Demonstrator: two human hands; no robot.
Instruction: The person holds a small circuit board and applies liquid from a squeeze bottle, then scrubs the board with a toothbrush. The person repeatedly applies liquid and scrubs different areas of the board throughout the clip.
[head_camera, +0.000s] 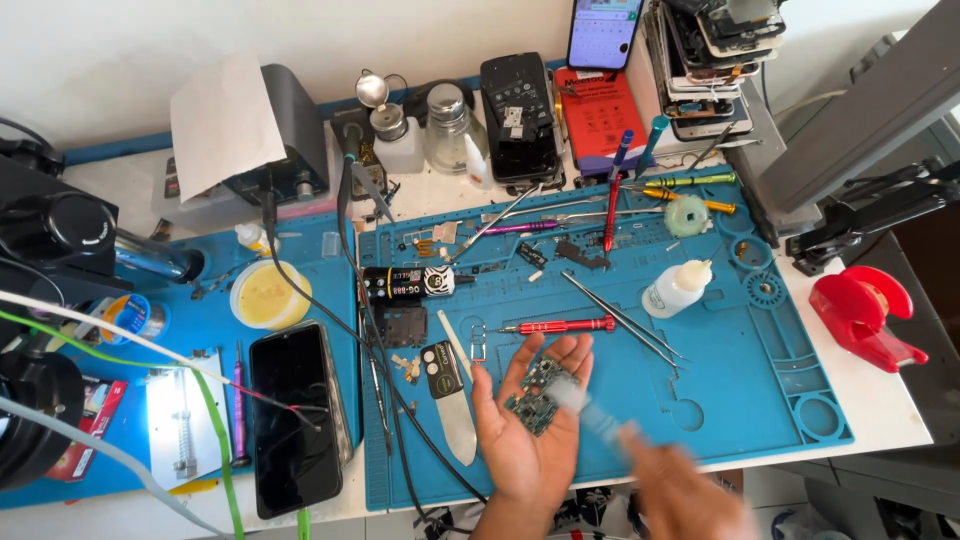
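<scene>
Fingers (560, 362) of left hand (520, 425) spread flat, cradling circuit board (537, 393) above blue mat (720, 340); right hand (670, 480) blurred, grip indeterminable, beside screwdriver (560, 326).

**A Phone Fixing Shop**

This is a small workshop where phones get fixed. A blue work mat (760, 390) covers the desk (880, 400). Little screwdrivers (560, 326), tweezers (625, 320) and glue bottles (677, 288) lie on it. A pile of broken phones (710, 60) sits at the back, near a soldering machine (285, 135). One dark phone (293, 420) lies flat.
</scene>
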